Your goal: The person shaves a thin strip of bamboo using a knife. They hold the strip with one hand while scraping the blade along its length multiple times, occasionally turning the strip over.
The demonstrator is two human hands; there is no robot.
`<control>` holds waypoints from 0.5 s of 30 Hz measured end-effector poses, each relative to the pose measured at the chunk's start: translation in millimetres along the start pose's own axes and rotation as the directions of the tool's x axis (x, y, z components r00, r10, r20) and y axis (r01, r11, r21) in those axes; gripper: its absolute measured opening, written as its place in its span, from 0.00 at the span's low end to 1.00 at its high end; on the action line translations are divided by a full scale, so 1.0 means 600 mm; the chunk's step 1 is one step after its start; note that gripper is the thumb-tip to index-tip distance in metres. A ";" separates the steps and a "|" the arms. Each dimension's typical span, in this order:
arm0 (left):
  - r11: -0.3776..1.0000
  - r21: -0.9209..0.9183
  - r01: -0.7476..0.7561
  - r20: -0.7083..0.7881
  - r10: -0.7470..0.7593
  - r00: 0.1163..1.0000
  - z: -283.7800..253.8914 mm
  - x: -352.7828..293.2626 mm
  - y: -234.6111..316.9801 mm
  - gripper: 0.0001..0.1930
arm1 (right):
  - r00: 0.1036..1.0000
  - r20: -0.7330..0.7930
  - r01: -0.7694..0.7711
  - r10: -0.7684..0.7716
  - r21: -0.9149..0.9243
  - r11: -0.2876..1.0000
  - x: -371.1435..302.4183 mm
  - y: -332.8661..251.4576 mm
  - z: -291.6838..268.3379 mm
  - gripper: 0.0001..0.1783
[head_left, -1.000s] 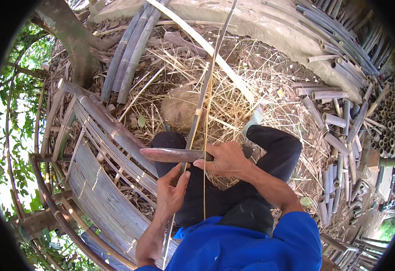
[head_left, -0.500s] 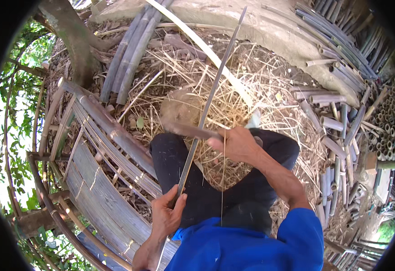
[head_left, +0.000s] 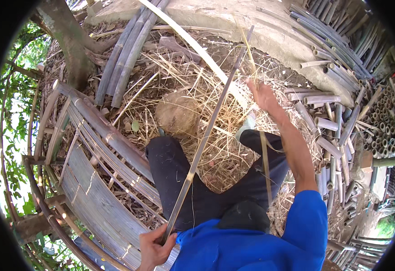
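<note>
A long, narrow, dark bamboo strip point(head_left: 213, 115) slants from low on my left side up toward the far litter. My left hand point(head_left: 154, 248) grips its near end, thumb and fingers wrapped round it. Over on the right, my right arm reaches far forward. My right hand point(head_left: 265, 97) is beside the upper part of the strip, its fingers closed and smeared by motion. What it holds cannot be made out. Past its fingers, a thin yellowish sliver point(head_left: 250, 56) rises in a blur. Another pale, blurred strip point(head_left: 265, 158) hangs across my right leg.
A round stump point(head_left: 178, 114) stands between my knees and the litter of shavings point(head_left: 224, 158). To the left is a bamboo bench point(head_left: 102, 194). Grey bamboo poles point(head_left: 127, 54) lie far left; cut bamboo pieces point(head_left: 326, 99) are piled right. A long pale strip point(head_left: 193, 43) crosses behind.
My right hand has swept forward and right from mid-strip, where it held a blurred knife-like tool across it. My left hand has moved down and left with the strip. The yellowish sliver has appeared.
</note>
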State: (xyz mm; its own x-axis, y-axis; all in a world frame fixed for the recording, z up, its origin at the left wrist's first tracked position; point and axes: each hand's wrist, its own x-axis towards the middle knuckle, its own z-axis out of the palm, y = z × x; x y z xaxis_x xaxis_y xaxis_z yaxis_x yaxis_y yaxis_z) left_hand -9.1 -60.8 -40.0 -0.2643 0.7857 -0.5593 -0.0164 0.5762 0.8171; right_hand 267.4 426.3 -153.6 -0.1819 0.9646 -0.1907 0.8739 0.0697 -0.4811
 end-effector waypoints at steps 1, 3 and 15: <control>0.998 0.033 0.044 0.021 -0.045 0.999 -0.004 -0.011 0.002 0.09 | 0.997 -0.029 -0.067 0.066 -0.050 0.997 0.026 0.024 -0.013 0.51; 1.000 -0.022 0.014 -0.042 -0.015 0.999 -0.013 -0.029 -0.014 0.08 | 0.983 -0.161 -0.068 0.084 0.105 0.992 0.037 0.015 -0.035 0.54; 0.989 -0.141 -0.032 0.124 0.049 0.991 0.049 0.179 0.071 0.18 | 0.964 0.135 0.199 -0.228 0.201 0.959 -0.229 -0.134 0.114 0.28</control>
State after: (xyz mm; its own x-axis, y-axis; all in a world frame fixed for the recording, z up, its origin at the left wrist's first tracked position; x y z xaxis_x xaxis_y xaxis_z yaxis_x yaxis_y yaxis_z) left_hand -9.6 54.5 -69.5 -0.1431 0.8350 -0.5313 -0.1442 0.5135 0.8459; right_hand 191.4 270.5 -147.5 -0.4357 0.8800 -0.1891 0.7114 0.2080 -0.6713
